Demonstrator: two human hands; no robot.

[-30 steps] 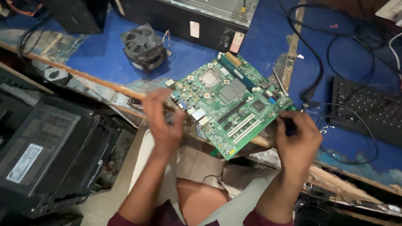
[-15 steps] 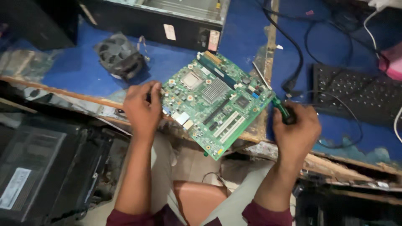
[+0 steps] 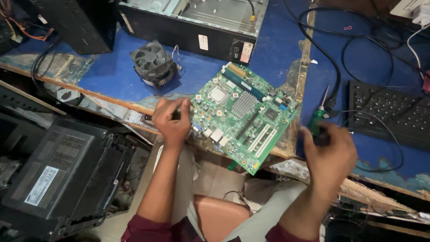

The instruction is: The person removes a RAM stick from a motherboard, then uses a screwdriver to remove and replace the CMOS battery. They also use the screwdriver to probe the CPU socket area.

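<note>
Two hands work at the near edge of a blue bench. The left hand (image 3: 172, 121) is closed in a pinch on the left edge of the green motherboard (image 3: 244, 114), which lies flat and askew, its lower corner overhanging the bench edge. The right hand (image 3: 329, 152) is curled tight around the green handle of a screwdriver (image 3: 319, 117); the shaft points up and away, clear of the board. Half a second ago this hand sat close against the board's right edge — it now stands apart from it, so the tool appears to be off the board for the moment, while the left hand has kept its hold. Beyond the board lie a black cooler fan (image 3: 152, 62), an open computer case (image 3: 197, 22) and, to the right, a black keyboard (image 3: 389, 110) among loose cables. A black printer (image 3: 58, 170) sits below the bench at left.
</note>
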